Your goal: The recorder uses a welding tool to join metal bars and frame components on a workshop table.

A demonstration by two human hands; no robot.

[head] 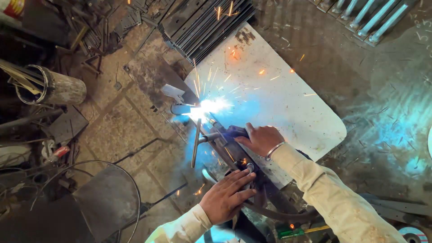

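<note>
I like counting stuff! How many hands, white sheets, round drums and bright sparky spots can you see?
Hands: 2, left hand and right hand
White sheet: 1
Round drum: 1
Bright welding flash: 1
Total: 5

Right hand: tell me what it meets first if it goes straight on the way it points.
The right hand points up-left along the dark welding tool; straight on it would probably first meet the bright arc at the metal piece, though depth is unclear.

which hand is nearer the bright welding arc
Right. The right hand grips the welding holder just below-right of the welding arc; the left hand rests flat lower down, farther from it.
</note>
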